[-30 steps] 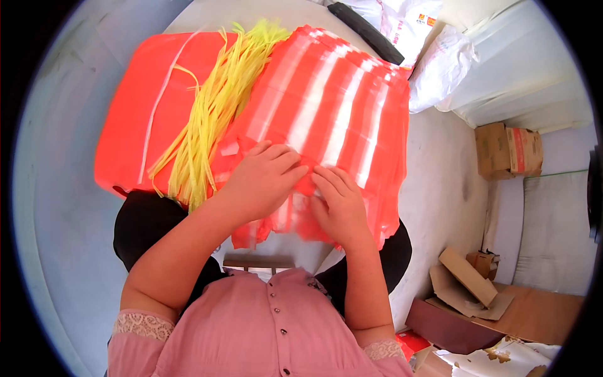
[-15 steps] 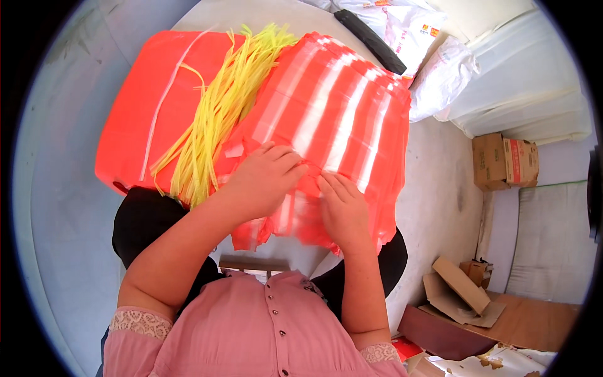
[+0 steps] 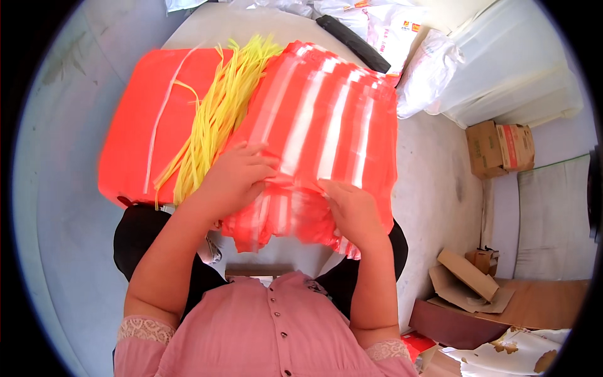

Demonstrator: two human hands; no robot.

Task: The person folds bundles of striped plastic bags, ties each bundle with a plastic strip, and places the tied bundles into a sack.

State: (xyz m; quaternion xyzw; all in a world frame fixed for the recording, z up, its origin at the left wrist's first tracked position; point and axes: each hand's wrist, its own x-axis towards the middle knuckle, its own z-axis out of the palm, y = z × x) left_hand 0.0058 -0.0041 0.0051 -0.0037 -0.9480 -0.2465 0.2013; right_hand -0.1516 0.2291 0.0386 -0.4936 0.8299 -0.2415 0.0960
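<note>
A thick stack of red-and-white striped plastic bags [image 3: 308, 125] lies in front of me, its near edge rumpled and hanging over my lap. My left hand [image 3: 235, 177] bends its fingers onto the near part of the top bag, left of the middle. To the right, my right hand [image 3: 353, 210] pinches the bag's gathered near edge between thumb and fingers. A gap of creased plastic separates the two hands. Beside the left forearm lies a bundle of yellow plastic strips [image 3: 220, 113], between the striped stack and a smooth red bundle [image 3: 147, 119] tied with a pale strip.
A black roll [image 3: 353, 44] and white printed sacks [image 3: 402, 31] lie beyond the stack. A cardboard box [image 3: 499, 147] stands to the right, with an opened carton [image 3: 468, 283] below it on a brown surface. A pale wall [image 3: 56, 188] runs along the left.
My hands have drawn apart along the bag's near edge, the left one toward the left and the right one slightly rightward. The whole view has shifted a little.
</note>
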